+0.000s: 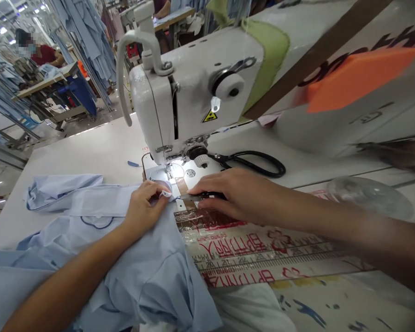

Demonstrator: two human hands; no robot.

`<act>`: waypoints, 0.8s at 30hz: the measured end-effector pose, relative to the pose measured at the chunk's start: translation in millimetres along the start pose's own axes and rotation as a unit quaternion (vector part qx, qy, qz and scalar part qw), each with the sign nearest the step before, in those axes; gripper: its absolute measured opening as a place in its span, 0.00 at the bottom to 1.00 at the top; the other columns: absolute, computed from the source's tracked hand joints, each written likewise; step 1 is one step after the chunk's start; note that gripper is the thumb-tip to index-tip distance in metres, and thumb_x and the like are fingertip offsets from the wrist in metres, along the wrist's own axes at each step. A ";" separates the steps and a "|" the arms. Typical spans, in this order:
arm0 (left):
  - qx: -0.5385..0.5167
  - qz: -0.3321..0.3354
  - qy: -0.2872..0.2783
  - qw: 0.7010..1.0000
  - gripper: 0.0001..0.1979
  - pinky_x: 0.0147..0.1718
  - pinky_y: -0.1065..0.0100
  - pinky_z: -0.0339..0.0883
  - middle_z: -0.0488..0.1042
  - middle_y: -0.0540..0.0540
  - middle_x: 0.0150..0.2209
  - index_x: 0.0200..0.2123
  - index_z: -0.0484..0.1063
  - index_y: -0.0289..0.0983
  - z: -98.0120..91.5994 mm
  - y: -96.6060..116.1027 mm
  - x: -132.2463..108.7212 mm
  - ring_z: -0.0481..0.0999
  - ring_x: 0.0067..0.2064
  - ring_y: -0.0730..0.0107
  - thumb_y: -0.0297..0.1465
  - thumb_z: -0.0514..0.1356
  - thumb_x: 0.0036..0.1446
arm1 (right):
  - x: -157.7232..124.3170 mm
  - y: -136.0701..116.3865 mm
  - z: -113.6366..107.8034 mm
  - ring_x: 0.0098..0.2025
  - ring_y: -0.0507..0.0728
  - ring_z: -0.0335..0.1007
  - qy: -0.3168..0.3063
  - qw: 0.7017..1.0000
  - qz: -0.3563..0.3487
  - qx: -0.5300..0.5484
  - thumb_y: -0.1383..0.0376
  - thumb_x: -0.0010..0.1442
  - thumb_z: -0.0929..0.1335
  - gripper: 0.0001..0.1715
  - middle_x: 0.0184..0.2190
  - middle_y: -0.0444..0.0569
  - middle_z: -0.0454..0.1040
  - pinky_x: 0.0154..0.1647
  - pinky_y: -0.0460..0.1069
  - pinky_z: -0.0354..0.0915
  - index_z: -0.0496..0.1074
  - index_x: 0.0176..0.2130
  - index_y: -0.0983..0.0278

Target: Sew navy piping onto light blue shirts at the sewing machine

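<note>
At a white sewing table (90, 157), hanging shirts (86, 46) behind, I watch the left hand (143, 210) pinch a blue shirt (138, 276) beside the sewing machine (180, 97) foot; right hand (238, 196) lies flat, fingers together, on a printed ruler strip (263, 258).

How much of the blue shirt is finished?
Hard to tell exactly. Done: a dark blue curved edge shows on the light blue shirt. In hand: the left hand pinches a small fold by the sewing machine; the right hand rests nearby. Left: more shirt lies bunched on the white table, possibly unsewn.
</note>
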State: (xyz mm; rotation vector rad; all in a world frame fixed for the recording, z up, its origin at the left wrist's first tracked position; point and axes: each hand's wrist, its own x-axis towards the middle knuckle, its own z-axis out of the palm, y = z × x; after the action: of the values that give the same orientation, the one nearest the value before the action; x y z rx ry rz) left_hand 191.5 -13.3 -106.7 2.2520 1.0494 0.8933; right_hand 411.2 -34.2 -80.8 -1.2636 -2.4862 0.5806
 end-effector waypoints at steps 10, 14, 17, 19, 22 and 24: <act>-0.004 0.081 -0.027 0.996 0.05 0.34 0.66 0.66 0.71 0.46 0.29 0.30 0.70 0.36 1.0 1.1 -0.8 0.69 0.36 0.69 0.24 0.55 0.54 | -6.0 -4.2 1.1 0.30 0.53 0.69 -0.041 0.992 0.027 -0.115 0.67 0.55 0.65 0.10 0.30 0.45 0.74 0.28 0.48 0.57 0.74 0.37 0.61; 0.020 0.129 -0.035 0.991 0.07 0.36 0.65 0.67 0.72 0.45 0.31 0.32 0.70 0.35 2.1 -2.3 -2.0 0.69 0.37 0.68 0.22 0.54 0.53 | -4.4 -5.7 -7.0 0.30 0.53 0.69 -0.038 0.996 0.019 -0.074 0.68 0.57 0.63 0.11 0.30 0.44 0.74 0.30 0.47 0.57 0.74 0.36 0.61; 0.027 0.132 -0.033 0.990 0.07 0.37 0.65 0.67 0.72 0.45 0.31 0.33 0.70 0.35 1.5 -2.5 -2.4 0.69 0.38 0.68 0.22 0.54 0.54 | -0.7 -10.3 -2.1 0.30 0.53 0.68 -0.050 0.995 0.018 -0.079 0.68 0.57 0.62 0.12 0.30 0.46 0.74 0.29 0.47 0.56 0.74 0.36 0.61; 0.012 0.088 -0.024 0.996 0.06 0.35 0.67 0.66 0.72 0.46 0.31 0.32 0.70 0.36 0.6 -1.5 -2.1 0.70 0.36 0.70 0.23 0.54 0.55 | 0.4 -12.1 3.9 0.30 0.53 0.69 -0.053 0.994 0.026 -0.091 0.68 0.57 0.62 0.12 0.29 0.47 0.74 0.28 0.48 0.56 0.74 0.36 0.61; -0.012 -0.010 -0.011 1.000 0.05 0.31 0.71 0.65 0.72 0.48 0.31 0.30 0.69 0.37 -0.3 0.0 -1.3 0.69 0.31 0.73 0.25 0.54 0.56 | -0.1 -11.8 9.5 0.31 0.54 0.69 -0.052 0.994 0.037 -0.094 0.68 0.57 0.61 0.13 0.30 0.47 0.74 0.28 0.48 0.57 0.74 0.37 0.61; -0.012 -0.037 -0.015 0.999 0.04 0.30 0.71 0.64 0.72 0.49 0.30 0.29 0.68 0.37 -0.4 0.2 -0.8 0.69 0.30 0.74 0.27 0.55 0.56 | -0.8 -10.4 9.1 0.32 0.55 0.70 -0.055 0.994 0.039 -0.084 0.68 0.57 0.62 0.12 0.31 0.48 0.74 0.30 0.48 0.58 0.74 0.37 0.62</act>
State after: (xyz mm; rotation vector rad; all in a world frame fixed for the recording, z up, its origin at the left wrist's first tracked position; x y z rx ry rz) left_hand 190.9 -14.0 -106.6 2.1851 1.0940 0.8354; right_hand 400.5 -42.4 -83.8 -1.4330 -2.6338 0.4800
